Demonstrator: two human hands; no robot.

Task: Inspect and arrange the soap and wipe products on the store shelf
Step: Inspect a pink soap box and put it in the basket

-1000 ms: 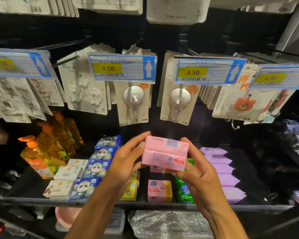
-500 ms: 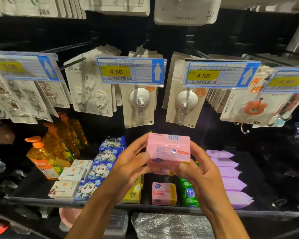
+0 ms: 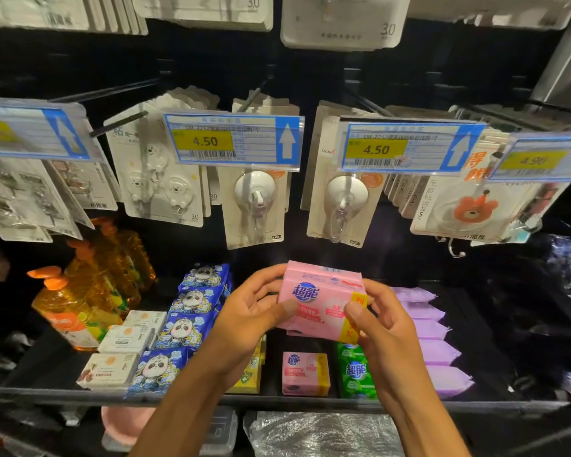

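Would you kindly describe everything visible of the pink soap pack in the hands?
The pink soap pack is a rectangular block in glossy pink wrapper with a blue logo, a yellow band at its right end and a barcode on top. It is held above the shelf, front facing the camera. The left hand grips its left end, the right hand its right, thumbs on front.

Wipe packs (image 3: 432, 328), perhaps, right of soaps (image 3: 305, 374)
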